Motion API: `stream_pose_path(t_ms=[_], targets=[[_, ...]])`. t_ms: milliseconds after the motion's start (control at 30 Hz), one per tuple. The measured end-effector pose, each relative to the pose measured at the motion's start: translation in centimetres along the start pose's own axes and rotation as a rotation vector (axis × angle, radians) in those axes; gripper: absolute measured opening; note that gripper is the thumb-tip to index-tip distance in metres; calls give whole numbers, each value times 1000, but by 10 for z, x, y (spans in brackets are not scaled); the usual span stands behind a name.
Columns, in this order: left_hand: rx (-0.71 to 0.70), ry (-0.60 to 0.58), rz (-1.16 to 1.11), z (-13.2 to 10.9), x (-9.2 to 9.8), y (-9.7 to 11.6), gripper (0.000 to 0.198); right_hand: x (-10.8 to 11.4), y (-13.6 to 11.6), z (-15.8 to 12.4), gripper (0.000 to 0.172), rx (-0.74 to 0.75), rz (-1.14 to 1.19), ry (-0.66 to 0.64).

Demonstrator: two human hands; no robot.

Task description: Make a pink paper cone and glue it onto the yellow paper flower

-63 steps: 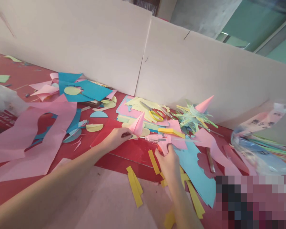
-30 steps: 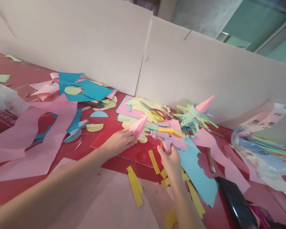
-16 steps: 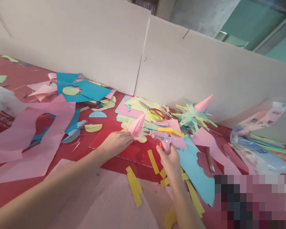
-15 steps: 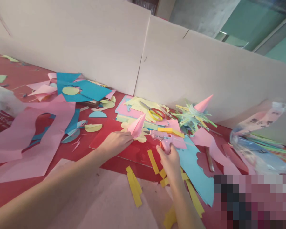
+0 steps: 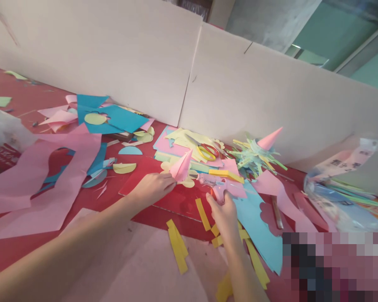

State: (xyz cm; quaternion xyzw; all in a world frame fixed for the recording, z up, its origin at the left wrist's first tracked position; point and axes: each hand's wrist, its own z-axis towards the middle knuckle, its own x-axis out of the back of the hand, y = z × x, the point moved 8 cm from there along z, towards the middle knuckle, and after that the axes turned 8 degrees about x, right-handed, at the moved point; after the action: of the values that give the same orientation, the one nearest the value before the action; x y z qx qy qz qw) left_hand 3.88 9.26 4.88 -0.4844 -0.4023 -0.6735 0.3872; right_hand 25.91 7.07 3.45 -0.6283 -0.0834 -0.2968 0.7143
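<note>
My left hand [image 5: 156, 188] has its fingers closed at the base of a pink paper cone [image 5: 182, 166], whose tip points up. Pale yellow scalloped paper [image 5: 188, 181], shaped like a flower, spreads around the cone's lower part. In my right hand [image 5: 222, 209] is a pink glue gun [image 5: 219, 185], gripped by its handle. Its nozzle points left, close to the yellow flower's edge. Beneath both hands lies a shiny red board [image 5: 166, 205]. A yellow strip [image 5: 227, 174] shows just behind the glue gun.
Scissors [image 5: 208, 151] rest on stacked paper sheets. A second pink cone [image 5: 270, 139] stands on a fringed paper bundle [image 5: 253, 157]. Pink cut sheets [image 5: 50, 201] are at left, blue paper [image 5: 261, 230] and a plastic bag [image 5: 343, 201] at right. White panels [image 5: 129, 67] stand behind.
Both hands, the cone and the glue gun hold nearly the same places. The whole view has shifted very slightly.
</note>
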Motion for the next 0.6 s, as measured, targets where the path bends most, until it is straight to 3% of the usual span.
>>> stream_pose_path(t_ms=[300,467,600], targets=[[42,80,-134,-1,-1,-7,31,-1,2,0,38,-26,42,-16],[-150,325,-216,-10,20,7,31,0,1,0,40,-37,40,-19],[-161,475,-158,-19,32,7,29,2,2,2,42,-28,31,-6]])
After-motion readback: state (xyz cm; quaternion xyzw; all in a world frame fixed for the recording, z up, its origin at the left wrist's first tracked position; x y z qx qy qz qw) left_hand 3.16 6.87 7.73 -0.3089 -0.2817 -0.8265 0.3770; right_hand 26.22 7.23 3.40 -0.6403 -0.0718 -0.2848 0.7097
